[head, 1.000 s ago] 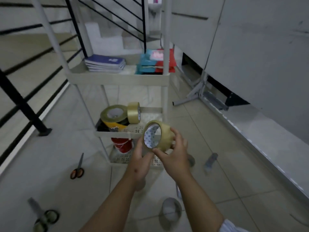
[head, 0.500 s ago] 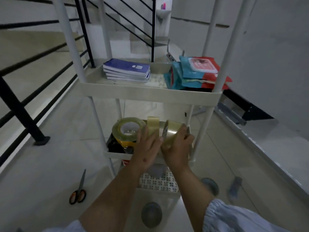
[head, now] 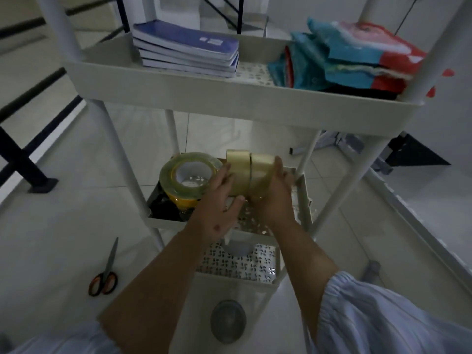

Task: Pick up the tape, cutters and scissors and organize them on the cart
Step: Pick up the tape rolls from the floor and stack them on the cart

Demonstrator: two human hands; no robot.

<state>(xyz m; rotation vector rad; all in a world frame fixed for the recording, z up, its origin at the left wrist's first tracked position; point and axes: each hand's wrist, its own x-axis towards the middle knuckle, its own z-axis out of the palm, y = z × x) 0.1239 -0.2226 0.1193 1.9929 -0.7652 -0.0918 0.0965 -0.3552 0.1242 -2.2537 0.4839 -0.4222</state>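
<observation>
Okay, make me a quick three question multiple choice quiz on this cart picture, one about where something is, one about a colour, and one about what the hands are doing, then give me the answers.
1. Where do the scissors lie?
A. On the floor left of the cart
B. On the top shelf
C. In the right hand

2. What colour are the scissors' handles?
A. Blue
B. Orange and black
C. White

3. What is the right hand doing?
A. Hanging idle
B. Pressing flat on the top shelf
C. Holding a tan tape roll on the middle shelf

Answers:
1. A: they rest on the tiles beside the cart's left leg.
2. B: the loops show orange with black rims.
3. C: its fingers curl round the tan tape roll, set against a second tan roll that the left hand steadies on the middle shelf.
</observation>
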